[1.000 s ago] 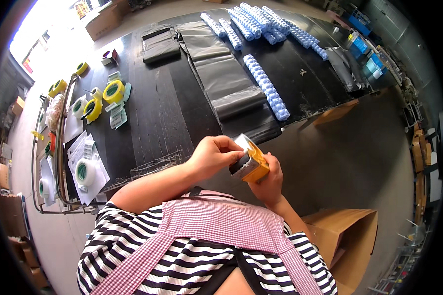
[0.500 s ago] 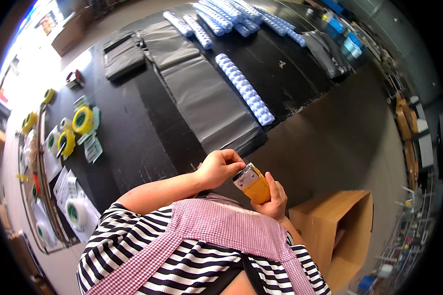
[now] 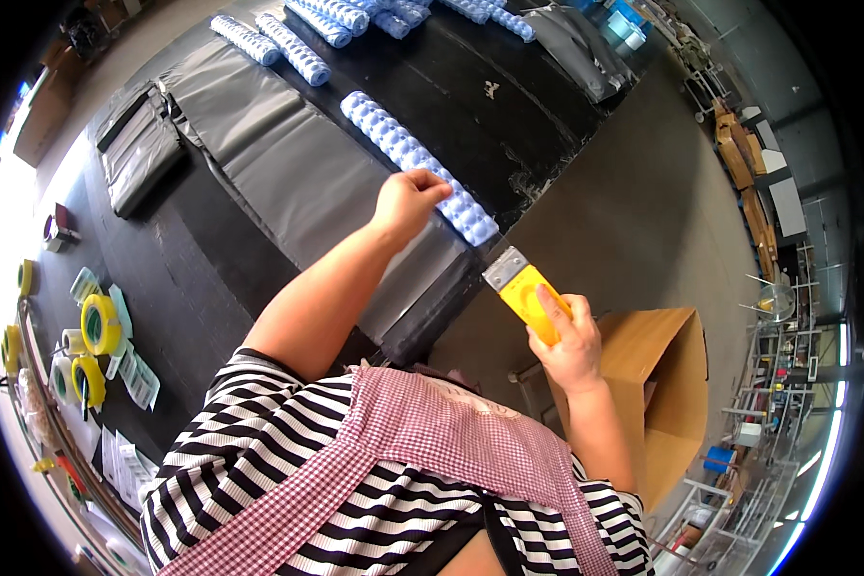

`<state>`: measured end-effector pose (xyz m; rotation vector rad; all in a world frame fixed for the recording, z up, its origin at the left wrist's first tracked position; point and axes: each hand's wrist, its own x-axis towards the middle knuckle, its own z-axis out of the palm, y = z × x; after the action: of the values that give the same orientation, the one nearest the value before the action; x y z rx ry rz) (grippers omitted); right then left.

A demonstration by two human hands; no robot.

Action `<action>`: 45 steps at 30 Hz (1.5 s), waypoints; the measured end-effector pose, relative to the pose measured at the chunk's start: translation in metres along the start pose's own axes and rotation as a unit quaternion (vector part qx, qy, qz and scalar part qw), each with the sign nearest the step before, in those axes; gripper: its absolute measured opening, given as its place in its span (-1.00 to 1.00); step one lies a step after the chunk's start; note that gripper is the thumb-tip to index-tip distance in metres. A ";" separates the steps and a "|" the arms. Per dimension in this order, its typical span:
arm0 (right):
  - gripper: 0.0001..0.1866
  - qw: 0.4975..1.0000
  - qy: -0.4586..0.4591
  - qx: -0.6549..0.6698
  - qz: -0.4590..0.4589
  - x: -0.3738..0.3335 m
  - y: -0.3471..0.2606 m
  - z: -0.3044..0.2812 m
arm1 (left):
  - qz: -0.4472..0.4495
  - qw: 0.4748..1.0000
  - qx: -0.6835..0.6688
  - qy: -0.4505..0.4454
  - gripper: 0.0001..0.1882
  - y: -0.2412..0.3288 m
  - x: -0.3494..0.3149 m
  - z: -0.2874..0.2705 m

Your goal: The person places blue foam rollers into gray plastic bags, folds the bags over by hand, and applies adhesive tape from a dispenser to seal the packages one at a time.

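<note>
My right hand (image 3: 568,344) grips a yellow scraper-like tool (image 3: 531,300) with a flat grey metal end. The tool points up and left toward the near end of a pale-blue bumpy roll (image 3: 422,165), with a gap between them. My left hand (image 3: 411,204) is closed in a pinch at the roll's left side. Whatever is between its fingertips, if anything, is too small to make out, and I cannot tell whether they touch the roll. Beneath the left hand and forearm lies a stack of flat dark-grey plastic bags (image 3: 288,158), reaching to the table's near edge.
More blue rolls (image 3: 293,50) lie at the table's far side. A folded black bundle (image 3: 144,158) sits at left. Yellow tape rolls (image 3: 100,324) and labels (image 3: 140,380) are farther left. An open cardboard box (image 3: 634,384) stands right of me, below the table edge.
My left hand has moved away from the tool's metal end and out over the table beside the blue roll. My right hand has carried the tool to the right. The view has shifted.
</note>
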<state>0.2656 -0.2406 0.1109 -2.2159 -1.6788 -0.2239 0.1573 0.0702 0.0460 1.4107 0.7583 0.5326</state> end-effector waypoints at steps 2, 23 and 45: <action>-0.14 1.000 -0.014 -0.012 0.006 0.010 0.020 0.001 | -0.003 0.998 0.067 0.009 -0.84 -0.005 0.024 0.005; -0.23 0.983 -0.149 0.076 0.075 0.073 0.079 0.036 | 0.444 0.811 0.379 0.013 -0.69 -0.026 0.076 0.028; -0.59 0.693 -0.707 -0.127 0.061 0.241 0.085 0.038 | 0.394 0.804 0.424 -0.134 -0.67 -0.050 0.062 0.060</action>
<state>0.4127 -0.0304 0.1403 -2.8148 -2.0464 1.8627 0.2379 0.0702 -0.0131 2.6188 0.0956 0.6240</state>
